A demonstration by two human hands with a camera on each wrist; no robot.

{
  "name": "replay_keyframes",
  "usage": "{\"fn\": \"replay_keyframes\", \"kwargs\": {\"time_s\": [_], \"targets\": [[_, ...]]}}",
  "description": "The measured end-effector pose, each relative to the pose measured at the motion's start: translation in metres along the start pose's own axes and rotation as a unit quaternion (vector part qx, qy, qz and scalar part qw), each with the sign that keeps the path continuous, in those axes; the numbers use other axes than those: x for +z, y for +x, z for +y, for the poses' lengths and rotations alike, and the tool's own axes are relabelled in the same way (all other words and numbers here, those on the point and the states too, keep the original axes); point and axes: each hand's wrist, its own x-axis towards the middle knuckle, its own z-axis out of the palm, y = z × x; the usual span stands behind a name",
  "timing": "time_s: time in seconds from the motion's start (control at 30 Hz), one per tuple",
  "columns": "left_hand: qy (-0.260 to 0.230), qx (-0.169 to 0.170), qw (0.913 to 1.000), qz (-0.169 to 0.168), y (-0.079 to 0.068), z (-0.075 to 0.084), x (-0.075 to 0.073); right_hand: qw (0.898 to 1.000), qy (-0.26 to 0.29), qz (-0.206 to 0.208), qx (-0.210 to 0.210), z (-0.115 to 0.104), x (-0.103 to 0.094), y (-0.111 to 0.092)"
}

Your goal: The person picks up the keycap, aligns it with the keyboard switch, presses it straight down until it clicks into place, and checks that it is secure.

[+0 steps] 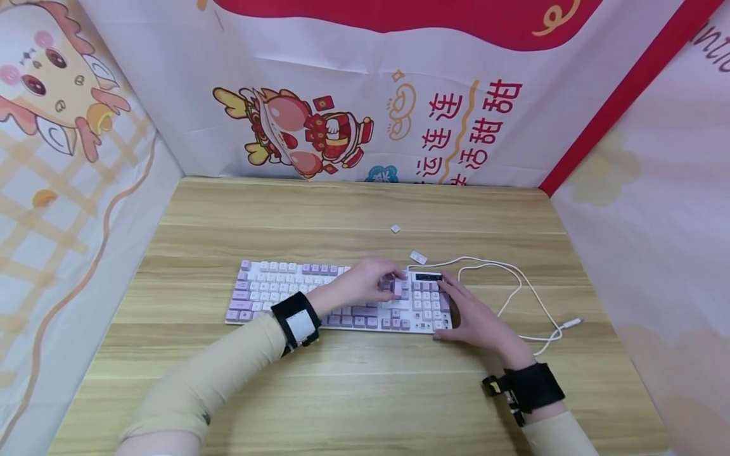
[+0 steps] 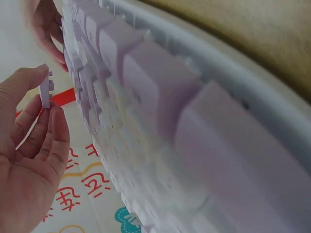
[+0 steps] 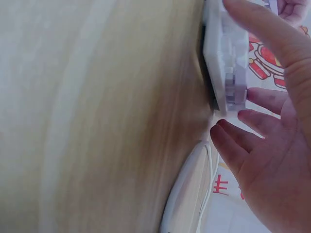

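Note:
A white and lilac keyboard (image 1: 350,320) lies on the wooden table. Over its right part, my left hand (image 1: 365,280) pinches a long pale lilac keycap (image 2: 45,93) between thumb and fingertips. In the left wrist view the keycap's underside, with small stems, faces the keyboard, apart from it. My right hand (image 1: 476,320) holds the keyboard's right end, thumb at the near corner and fingers along the far right side. Some switches without caps show dark at the number pad's lower part. Behind the keyboard lie a white long keycap (image 1: 418,257) and a small white keycap (image 1: 395,228).
A white cable (image 1: 527,285) leaves the keyboard's back edge and loops on the right, ending in a plug (image 1: 572,323). Printed cloth (image 1: 353,152) hangs behind the wooden table (image 1: 353,392) and on both sides. Each wrist wears a black strap (image 1: 295,322).

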Motion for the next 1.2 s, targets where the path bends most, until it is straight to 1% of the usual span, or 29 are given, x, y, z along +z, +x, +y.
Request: {"fn": "replay_keyframes", "kwargs": {"time_s": [0.1, 0.2, 0.3, 0.4, 0.53, 0.63, 0.77, 0.87, 1.03, 1.2], "targets": [[0.001, 0.005, 1.0, 0.004, -0.001, 0.005, 0.004, 1.0, 0.018, 0.013, 0.006, -0.001, -0.001, -0.003], [-0.016, 0.006, 0.9998, 0.012, -0.001, 0.009, 0.006, 0.999, 0.031, 0.034, 0.011, -0.004, -0.003, -0.004], [-0.037, -0.002, 0.9993, 0.012, 0.0, 0.013, 0.009, 0.998, 0.037, 0.054, 0.015, -0.008, -0.003, -0.003], [-0.051, -0.009, 0.9986, 0.007, 0.002, 0.014, 0.013, 0.997, 0.034, 0.068, 0.012, -0.01, -0.003, -0.001], [-0.054, -0.006, 0.9985, 0.011, 0.005, 0.013, 0.017, 0.998, 0.017, 0.068, -0.003, -0.012, -0.002, 0.001], [-0.038, 0.001, 0.9991, 0.019, 0.007, 0.014, 0.02, 0.998, 0.014, 0.058, -0.011, -0.01, -0.002, 0.001], [-0.007, 0.006, 0.9998, 0.018, 0.01, 0.018, 0.028, 0.999, 0.021, 0.042, -0.015, -0.005, -0.003, 0.0], [0.013, 0.01, 0.9998, 0.011, 0.013, 0.024, 0.034, 0.999, 0.029, 0.033, -0.019, 0.001, -0.004, -0.002], [0.055, 0.016, 0.9983, 0.005, 0.02, 0.037, 0.048, 0.999, 0.02, 0.023, -0.031, 0.011, -0.003, -0.005], [0.104, 0.038, 0.9938, 0.001, 0.024, 0.049, 0.061, 0.999, 0.018, 0.008, -0.032, 0.02, -0.003, -0.006]]}}
